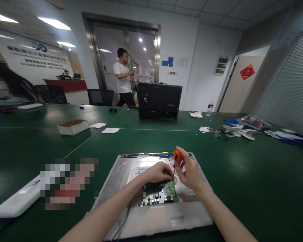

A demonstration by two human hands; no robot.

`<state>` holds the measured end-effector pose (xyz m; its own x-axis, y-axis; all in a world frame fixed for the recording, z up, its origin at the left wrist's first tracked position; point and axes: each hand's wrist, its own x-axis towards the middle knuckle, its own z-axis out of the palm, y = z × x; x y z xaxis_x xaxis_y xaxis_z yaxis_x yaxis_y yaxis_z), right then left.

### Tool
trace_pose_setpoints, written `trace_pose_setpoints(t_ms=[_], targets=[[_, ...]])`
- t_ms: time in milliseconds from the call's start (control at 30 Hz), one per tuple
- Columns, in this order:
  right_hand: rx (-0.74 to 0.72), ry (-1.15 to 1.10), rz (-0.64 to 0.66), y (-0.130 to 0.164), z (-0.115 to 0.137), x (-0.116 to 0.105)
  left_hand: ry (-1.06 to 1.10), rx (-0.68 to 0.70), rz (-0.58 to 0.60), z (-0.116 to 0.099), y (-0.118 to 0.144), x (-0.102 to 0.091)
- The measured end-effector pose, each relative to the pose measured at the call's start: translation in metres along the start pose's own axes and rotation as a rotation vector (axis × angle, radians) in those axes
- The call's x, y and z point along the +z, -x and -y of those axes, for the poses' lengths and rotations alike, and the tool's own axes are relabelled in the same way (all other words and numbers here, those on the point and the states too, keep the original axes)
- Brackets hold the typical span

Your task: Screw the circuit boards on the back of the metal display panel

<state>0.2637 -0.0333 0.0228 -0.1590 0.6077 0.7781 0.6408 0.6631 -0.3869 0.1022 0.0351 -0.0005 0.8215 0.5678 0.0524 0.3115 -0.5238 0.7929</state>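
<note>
A screwdriver with an orange and black handle [177,155] is gripped in my right hand [190,171], its shaft pointing down. Its tip meets the upper right corner of a green circuit board [164,195]. My left hand [158,172] is closed, with its fingertips pinched beside the tip; what they hold, if anything, is hidden. The board lies on the silver metal back of a flat display panel [123,174], and my left hand covers part of it. Along the panel's far edge runs a narrow blue circuit strip [141,155]. A dark cable [125,220] trails off the near left side.
A black monitor housing [159,101] stands across the green table [242,188]. An open white box [73,127] and papers [110,130] lie left, near a long white device [17,198]. Bags and scraps [255,122] lie right, near a bottle [210,108]. A person [123,79] is behind the table.
</note>
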Motion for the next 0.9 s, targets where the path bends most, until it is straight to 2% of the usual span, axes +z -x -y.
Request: trace_pose_setpoints(t_ms=[267, 600, 900], targets=[[-0.009, 0.119, -0.092, -0.0002, -0.0043, 0.0039, -0.017, -0.011, -0.020, -0.0031, 0.0004, 0.0003], [-0.028, 0.048, -0.013, -0.0025, -0.0005, -0.0013, -0.035, 0.001, -0.013, -0.0024, 0.0006, 0.0007], [-0.029, 0.092, -0.075, -0.0013, -0.0031, 0.0025, -0.036, -0.010, -0.022, -0.0022, -0.0002, 0.0012]])
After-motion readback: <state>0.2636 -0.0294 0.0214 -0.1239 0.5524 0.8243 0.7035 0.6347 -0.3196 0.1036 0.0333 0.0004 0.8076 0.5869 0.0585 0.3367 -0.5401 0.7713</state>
